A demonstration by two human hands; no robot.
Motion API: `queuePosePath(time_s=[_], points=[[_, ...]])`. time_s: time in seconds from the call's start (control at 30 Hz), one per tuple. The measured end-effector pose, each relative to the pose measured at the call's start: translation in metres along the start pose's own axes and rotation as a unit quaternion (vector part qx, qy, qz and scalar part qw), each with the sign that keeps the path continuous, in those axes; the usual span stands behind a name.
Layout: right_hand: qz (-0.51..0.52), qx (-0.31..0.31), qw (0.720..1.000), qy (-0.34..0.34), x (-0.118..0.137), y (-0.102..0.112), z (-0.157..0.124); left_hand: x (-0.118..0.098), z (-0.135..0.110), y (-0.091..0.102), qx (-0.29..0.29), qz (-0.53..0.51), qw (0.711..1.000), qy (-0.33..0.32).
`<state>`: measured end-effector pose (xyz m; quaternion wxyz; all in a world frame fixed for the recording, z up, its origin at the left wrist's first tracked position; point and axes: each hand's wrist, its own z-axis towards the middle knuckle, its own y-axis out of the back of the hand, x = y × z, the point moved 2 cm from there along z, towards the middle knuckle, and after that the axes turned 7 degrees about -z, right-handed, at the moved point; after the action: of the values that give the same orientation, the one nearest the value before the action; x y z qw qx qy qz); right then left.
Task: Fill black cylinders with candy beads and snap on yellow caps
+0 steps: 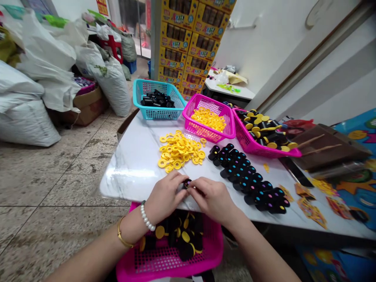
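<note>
The left hand (164, 199) and right hand (210, 200) are curled in, and a small black cap (187, 183) is pinched between their fingertips, just above the marble table (132, 172), with rows of black caps (249, 176) to the right.

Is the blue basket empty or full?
Partly filled: black plastic cylinders sit in a heap in the blue basket, with bare mesh around them.

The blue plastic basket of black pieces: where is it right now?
In the head view, the blue plastic basket sits at the far left end of the marble table, just left of the pink basket holding yellow rings.
</note>
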<state>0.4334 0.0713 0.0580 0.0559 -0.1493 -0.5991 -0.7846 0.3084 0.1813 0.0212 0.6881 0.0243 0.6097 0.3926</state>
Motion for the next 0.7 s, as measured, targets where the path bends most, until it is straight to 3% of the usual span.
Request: queuePosePath(time_s=[0.13, 0.2, 0.27, 0.43, 0.57, 0.63, 0.7], points=[[0.018, -0.089, 0.995, -0.034, -0.02, -0.003, 0.033, 0.001, -0.001, 0.002, -0.016, -0.009, 1.0, 0.007], [-0.037, -0.082, 0.995, -0.038, -0.03, -0.011, 0.05, -0.001, -0.004, 0.002, -0.018, -0.018, 1.0, -0.009], [-0.102, -0.034, 0.994, -0.024, -0.033, -0.022, 0.058, -0.002, -0.007, 0.002, -0.021, -0.02, 0.999, -0.019], [-0.149, 0.031, 0.988, -0.004, -0.027, -0.03, 0.024, 0.003, -0.01, 0.004, -0.063, 0.003, 0.998, -0.012], [-0.128, -0.028, 0.991, -0.015, -0.028, -0.019, 0.0, 0.006, -0.011, 0.0, -0.055, 0.034, 0.997, -0.033], [-0.152, -0.058, 0.987, -0.012, -0.031, -0.018, 0.005, 0.006, -0.012, -0.001, -0.061, 0.052, 0.996, -0.042], [-0.18, -0.045, 0.983, 0.0, -0.035, -0.02, 0.015, 0.006, -0.012, -0.002, -0.071, 0.058, 0.995, -0.048]])
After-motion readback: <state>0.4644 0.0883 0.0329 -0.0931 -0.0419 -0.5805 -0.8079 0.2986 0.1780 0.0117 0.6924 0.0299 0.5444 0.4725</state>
